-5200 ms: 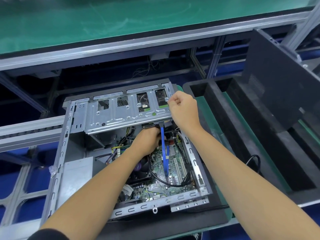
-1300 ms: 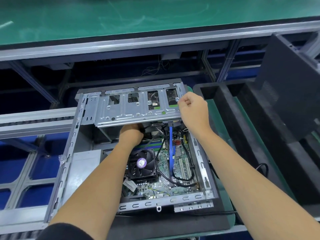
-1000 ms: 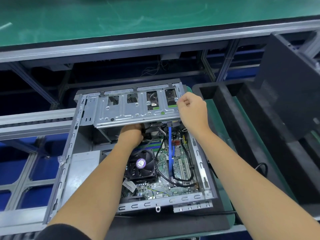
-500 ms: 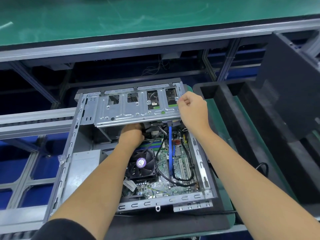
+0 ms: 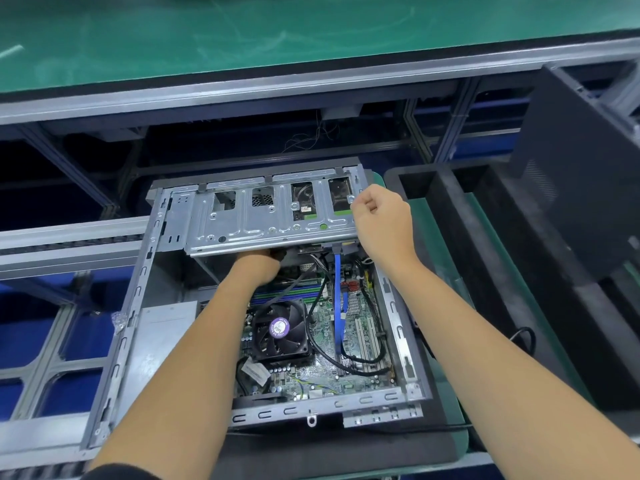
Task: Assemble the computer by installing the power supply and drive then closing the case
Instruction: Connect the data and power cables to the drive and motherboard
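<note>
Over the last second almost nothing has shifted: the right hand (image 5: 381, 221) still curls round the right end of the silver perforated metal drive cage (image 5: 273, 216) at the centre of the frame, tilted over the open grey steel computer case (image 5: 138, 299). The left hand (image 5: 258, 266) stays reaching under the cage, its fingers hidden, so its grip cannot be told; the drive step looks stalled on connecting or seating. The case sits on a black mat, with a green-topped bench (image 5: 242, 36) across the top and the black side panel (image 5: 581, 188) leaning at the upper right.
</note>
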`<move>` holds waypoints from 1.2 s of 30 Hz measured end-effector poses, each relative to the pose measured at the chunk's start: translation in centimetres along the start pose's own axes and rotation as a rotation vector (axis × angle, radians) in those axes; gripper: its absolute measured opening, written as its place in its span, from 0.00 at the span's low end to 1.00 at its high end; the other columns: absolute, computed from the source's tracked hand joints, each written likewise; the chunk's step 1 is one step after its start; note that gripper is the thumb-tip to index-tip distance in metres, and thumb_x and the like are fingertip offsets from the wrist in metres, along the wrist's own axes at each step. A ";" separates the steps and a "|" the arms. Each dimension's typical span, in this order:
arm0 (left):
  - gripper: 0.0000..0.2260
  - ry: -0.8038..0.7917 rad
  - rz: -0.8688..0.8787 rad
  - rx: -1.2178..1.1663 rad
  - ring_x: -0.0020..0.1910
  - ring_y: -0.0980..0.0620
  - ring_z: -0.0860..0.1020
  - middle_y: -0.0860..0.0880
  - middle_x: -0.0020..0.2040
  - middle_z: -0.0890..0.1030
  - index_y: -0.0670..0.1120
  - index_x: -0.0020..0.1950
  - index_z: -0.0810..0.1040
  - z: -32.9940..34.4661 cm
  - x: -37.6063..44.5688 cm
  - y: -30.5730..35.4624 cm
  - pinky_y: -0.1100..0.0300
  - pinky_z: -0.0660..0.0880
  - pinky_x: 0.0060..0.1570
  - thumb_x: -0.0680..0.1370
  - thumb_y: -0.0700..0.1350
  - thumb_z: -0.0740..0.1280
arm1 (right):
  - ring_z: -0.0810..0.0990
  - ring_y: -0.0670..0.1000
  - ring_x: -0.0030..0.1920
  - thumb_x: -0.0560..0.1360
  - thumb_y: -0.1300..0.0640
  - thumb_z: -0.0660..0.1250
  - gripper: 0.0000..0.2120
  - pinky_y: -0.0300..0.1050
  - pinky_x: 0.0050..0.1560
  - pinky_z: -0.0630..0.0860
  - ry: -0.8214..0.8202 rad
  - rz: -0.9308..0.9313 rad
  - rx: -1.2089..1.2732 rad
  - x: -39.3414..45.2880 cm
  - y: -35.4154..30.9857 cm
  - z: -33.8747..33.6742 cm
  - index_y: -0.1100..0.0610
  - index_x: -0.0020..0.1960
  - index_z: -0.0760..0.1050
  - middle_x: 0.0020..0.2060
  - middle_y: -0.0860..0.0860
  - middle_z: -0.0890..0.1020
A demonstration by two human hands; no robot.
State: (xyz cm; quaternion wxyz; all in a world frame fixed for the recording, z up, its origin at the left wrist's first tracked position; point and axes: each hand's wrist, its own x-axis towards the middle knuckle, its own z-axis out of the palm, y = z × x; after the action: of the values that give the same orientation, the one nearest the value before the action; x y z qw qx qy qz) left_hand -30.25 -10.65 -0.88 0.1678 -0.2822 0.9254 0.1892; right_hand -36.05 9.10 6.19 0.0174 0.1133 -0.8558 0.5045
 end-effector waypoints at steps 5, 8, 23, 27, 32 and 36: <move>0.12 -0.006 0.098 -0.021 0.45 0.47 0.70 0.43 0.52 0.77 0.43 0.60 0.75 -0.5 0.2 0.0 0.58 0.67 0.46 0.81 0.45 0.57 | 0.71 0.42 0.31 0.77 0.63 0.61 0.08 0.32 0.32 0.69 0.005 -0.007 0.012 0.0 0.0 0.0 0.56 0.41 0.75 0.31 0.46 0.77; 0.09 -0.001 0.115 -0.012 0.44 0.46 0.70 0.44 0.47 0.75 0.42 0.55 0.76 -0.6 0.1 0.1 0.58 0.66 0.45 0.80 0.41 0.57 | 0.71 0.42 0.31 0.76 0.63 0.61 0.08 0.30 0.32 0.69 0.006 -0.005 0.015 0.0 0.0 0.0 0.55 0.41 0.76 0.31 0.46 0.76; 0.15 0.046 0.065 -0.183 0.63 0.44 0.73 0.45 0.65 0.76 0.46 0.65 0.75 0.3 0.0 0.3 0.58 0.67 0.61 0.80 0.49 0.63 | 0.71 0.44 0.31 0.77 0.63 0.61 0.09 0.33 0.33 0.70 0.010 -0.008 0.039 0.0 0.2 0.1 0.55 0.40 0.75 0.31 0.49 0.78; 0.16 0.045 0.060 -0.043 0.60 0.42 0.73 0.41 0.64 0.76 0.43 0.66 0.74 -0.1 0.1 0.3 0.58 0.67 0.55 0.81 0.47 0.57 | 0.71 0.42 0.31 0.77 0.63 0.61 0.08 0.31 0.32 0.69 0.012 -0.008 0.034 0.1 0.2 0.1 0.56 0.40 0.75 0.31 0.47 0.77; 0.15 -0.033 0.023 0.018 0.52 0.42 0.74 0.40 0.62 0.77 0.40 0.63 0.75 -0.4 -0.6 0.9 0.57 0.69 0.49 0.81 0.44 0.56 | 0.71 0.42 0.32 0.76 0.63 0.61 0.07 0.31 0.33 0.69 0.006 -0.002 0.031 0.1 0.3 0.1 0.58 0.41 0.76 0.32 0.46 0.76; 0.14 -0.071 -0.020 0.055 0.44 0.44 0.72 0.38 0.58 0.78 0.38 0.59 0.77 -0.6 -1.1 0.8 0.52 0.72 0.49 0.80 0.44 0.59 | 0.71 0.42 0.32 0.76 0.63 0.61 0.07 0.32 0.33 0.69 0.012 -0.007 0.036 0.1 0.3 0.1 0.58 0.40 0.76 0.32 0.46 0.76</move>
State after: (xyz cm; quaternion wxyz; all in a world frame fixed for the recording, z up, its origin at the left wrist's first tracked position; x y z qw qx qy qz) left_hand -30.01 -9.80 0.32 0.2100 -0.2797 0.9209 0.1718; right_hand -36.23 9.14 5.90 0.0224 0.1136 -0.8462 0.5202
